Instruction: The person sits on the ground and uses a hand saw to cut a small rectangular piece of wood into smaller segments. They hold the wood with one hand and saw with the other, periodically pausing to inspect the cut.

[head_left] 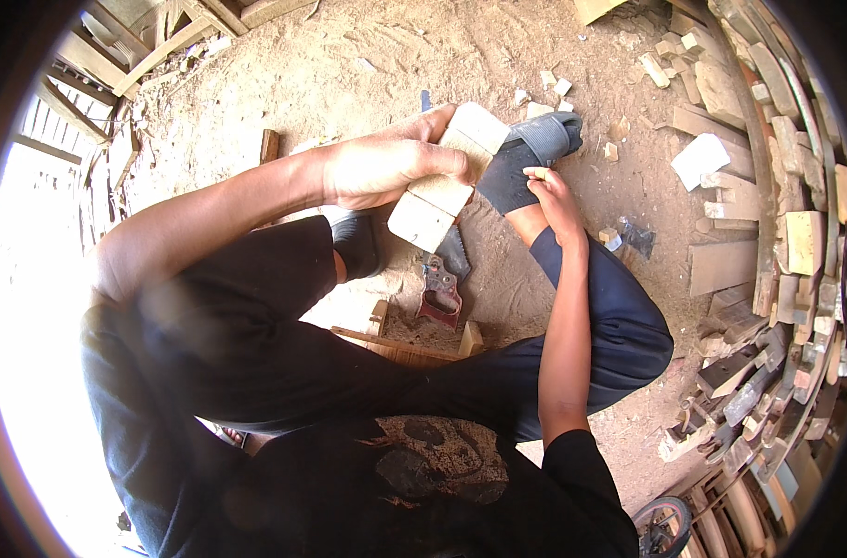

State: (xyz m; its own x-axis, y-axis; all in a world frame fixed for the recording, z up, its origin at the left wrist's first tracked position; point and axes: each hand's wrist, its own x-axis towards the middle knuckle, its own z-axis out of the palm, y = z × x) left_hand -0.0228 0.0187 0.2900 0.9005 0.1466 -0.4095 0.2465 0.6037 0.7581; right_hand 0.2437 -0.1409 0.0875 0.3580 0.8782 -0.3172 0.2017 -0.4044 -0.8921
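My left hand [386,167] reaches out over the ground and grips a pale wooden block [428,212], thumb across its face. Dark lines run across the block, which tilts up to the right. My right hand [561,212] is beside my right foot, close to its black sock [509,177]. Its fingers are curled in near the tips; whatever they pinch, if anything, is too small to make out. Below the block, a handsaw [440,293] with a red and grey handle lies on the ground, part of its dark blade hidden by the block.
Wood offcuts [718,93] and stacked timber pieces [805,242] line the right side. A white scrap [700,161] lies by them. Small wood chips [561,86] dot the sandy ground [423,46]. A wooden board [396,346] sits between my legs. A wheel [663,528] shows at lower right.
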